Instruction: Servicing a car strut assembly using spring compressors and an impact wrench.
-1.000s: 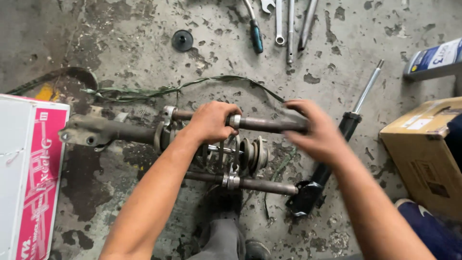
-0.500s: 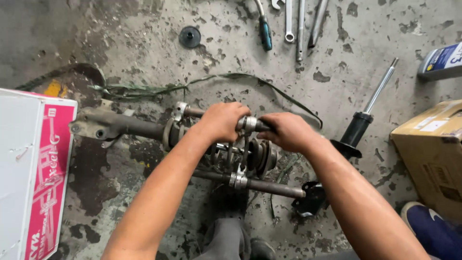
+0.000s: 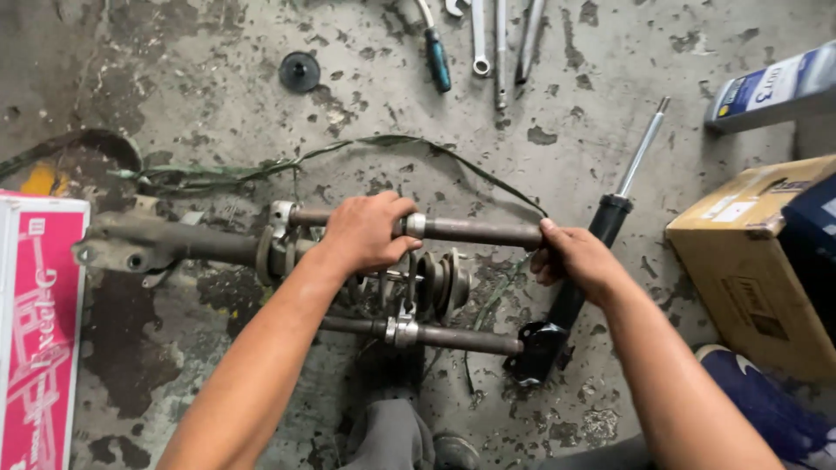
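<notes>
Strut assembly: lies lengthwise on the stained concrete floor, its coil spring squeezed between two compressor rods.
Upper rod: held at both ends.
Left hand: fingers wrapped around the rod near its collar.
Right hand: closed on the rod's right tip.
Lower rod: untouched.
Nearby: black shock absorber just right; wrenches farther off; cardboard box at right.
</notes>
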